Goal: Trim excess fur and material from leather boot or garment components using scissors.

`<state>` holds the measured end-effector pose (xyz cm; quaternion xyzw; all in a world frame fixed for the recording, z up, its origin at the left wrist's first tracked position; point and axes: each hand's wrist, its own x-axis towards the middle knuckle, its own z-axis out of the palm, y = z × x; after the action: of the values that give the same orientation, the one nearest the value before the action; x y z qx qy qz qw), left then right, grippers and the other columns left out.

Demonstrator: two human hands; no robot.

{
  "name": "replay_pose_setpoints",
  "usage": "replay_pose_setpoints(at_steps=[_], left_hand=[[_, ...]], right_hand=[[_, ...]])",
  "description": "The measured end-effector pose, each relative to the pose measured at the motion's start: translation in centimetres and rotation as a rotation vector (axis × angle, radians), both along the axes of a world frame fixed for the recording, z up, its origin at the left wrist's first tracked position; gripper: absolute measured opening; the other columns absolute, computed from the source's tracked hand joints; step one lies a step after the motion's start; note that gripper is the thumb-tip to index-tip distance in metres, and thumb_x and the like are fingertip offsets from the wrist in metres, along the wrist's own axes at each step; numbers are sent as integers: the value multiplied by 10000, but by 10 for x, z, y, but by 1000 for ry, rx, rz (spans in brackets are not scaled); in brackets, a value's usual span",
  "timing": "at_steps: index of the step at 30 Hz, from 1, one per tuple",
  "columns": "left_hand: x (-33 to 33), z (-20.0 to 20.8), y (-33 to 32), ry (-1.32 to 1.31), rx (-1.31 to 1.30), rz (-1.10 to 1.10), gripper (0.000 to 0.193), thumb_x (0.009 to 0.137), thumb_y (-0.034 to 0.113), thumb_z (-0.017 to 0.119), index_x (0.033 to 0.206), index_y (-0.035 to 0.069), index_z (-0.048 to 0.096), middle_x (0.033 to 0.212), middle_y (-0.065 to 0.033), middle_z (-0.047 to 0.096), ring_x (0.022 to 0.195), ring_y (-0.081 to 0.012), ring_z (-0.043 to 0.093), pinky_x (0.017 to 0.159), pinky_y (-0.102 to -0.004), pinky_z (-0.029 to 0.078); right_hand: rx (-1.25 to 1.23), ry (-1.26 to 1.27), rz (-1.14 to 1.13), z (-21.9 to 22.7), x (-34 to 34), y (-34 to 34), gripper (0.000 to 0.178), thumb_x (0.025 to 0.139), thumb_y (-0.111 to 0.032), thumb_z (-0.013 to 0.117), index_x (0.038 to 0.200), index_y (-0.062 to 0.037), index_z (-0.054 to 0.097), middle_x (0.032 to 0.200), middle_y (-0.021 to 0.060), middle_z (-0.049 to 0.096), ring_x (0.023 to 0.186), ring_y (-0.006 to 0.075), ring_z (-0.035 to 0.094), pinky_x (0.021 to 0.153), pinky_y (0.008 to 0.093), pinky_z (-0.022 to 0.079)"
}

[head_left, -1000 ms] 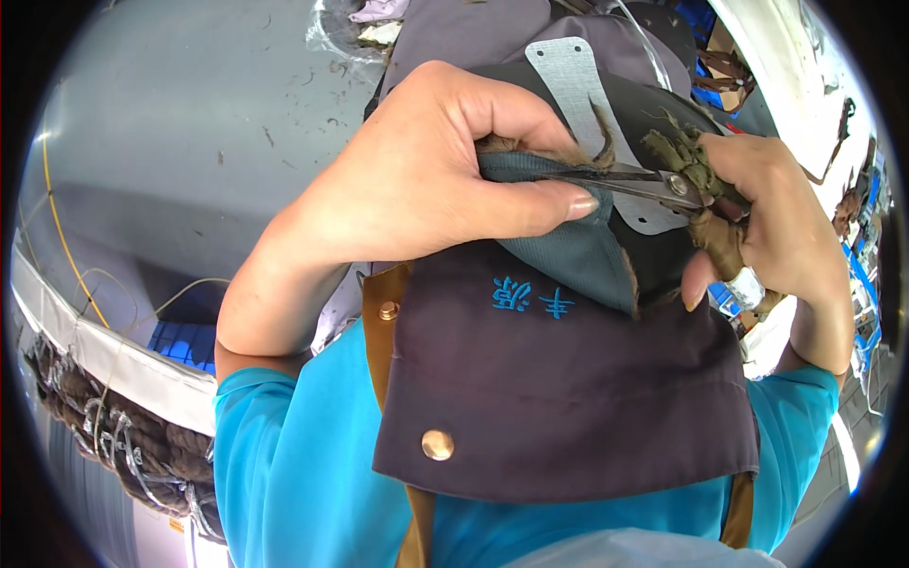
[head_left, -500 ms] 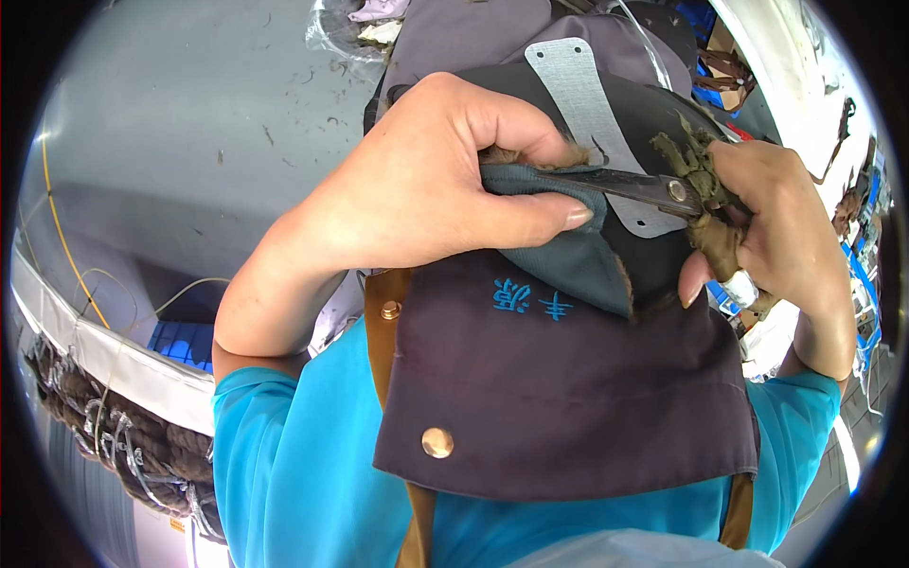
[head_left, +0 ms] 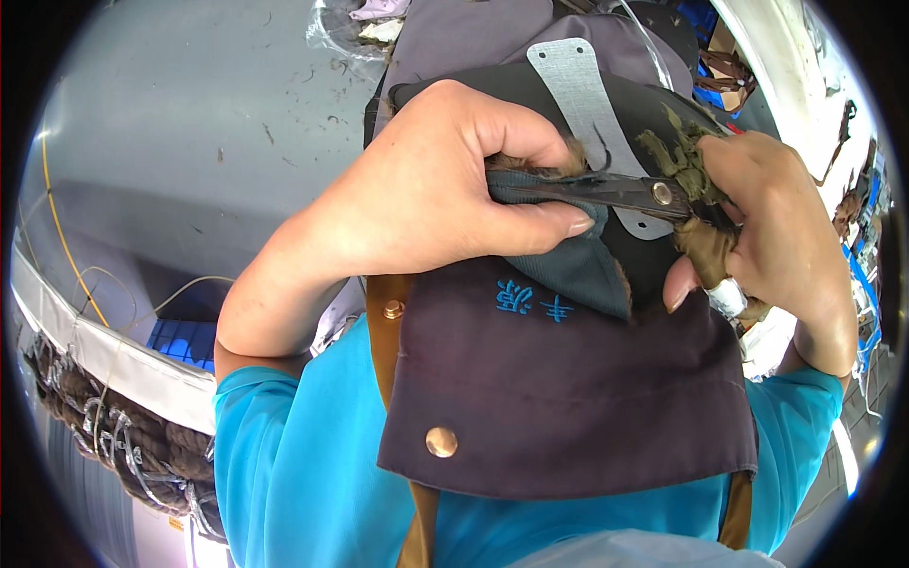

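My left hand [head_left: 431, 204] is closed around a folded piece of dark grey-green fabric [head_left: 554, 260] with a brown furry edge, held up close to my chest. My right hand [head_left: 776, 237] grips a pair of scissors [head_left: 615, 192] whose handles are wrapped in olive and brown cloth. The dark blades lie nearly closed along the top edge of the fabric, pointing left toward my left thumb. A light grey pattern piece [head_left: 587, 104] lies on dark material just behind the blades.
I wear a dark purple apron [head_left: 568, 398] with brown straps and brass studs over a turquoise shirt. A grey worktable [head_left: 189, 142] with scattered fibre bits spreads to the upper left. A clear bag [head_left: 350, 24] lies at the top; coiled rope [head_left: 133, 454] hangs at the lower left.
The scissor blades have closed further along the fabric's edge, and my right hand has shifted slightly upward. My left hand keeps its hold on the fabric.
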<state>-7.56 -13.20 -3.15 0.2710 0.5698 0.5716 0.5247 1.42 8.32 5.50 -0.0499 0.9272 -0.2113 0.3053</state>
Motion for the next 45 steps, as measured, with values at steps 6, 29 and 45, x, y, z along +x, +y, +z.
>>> replay_pose_setpoints(at_steps=[6,29,45], left_hand=[[-6,1,0,39,-10,-27,245,633,38,723,605,35,480,579,38,422,555,-33,319,481,-213,260],[-42,-19,5,507,358,463,711,628,281,804,1190,17,458,1026,-74,579,979,-156,535,860,-284,397],[-36,103,27,394,676,581,248,728,71,717,910,-11,570,812,-55,610,754,-105,572,677,-237,461]], right_hand=[[5,27,-4,-1,3,1,294,473,-99,650,683,18,480,557,152,446,558,357,444,504,383,357],[-1341,65,-959,-19,-1,-21,448,655,51,678,1041,-41,471,884,22,491,831,116,488,739,247,389],[-1337,808,-1124,11,73,63,573,603,-196,626,1095,34,442,900,120,559,833,207,551,741,303,451]])
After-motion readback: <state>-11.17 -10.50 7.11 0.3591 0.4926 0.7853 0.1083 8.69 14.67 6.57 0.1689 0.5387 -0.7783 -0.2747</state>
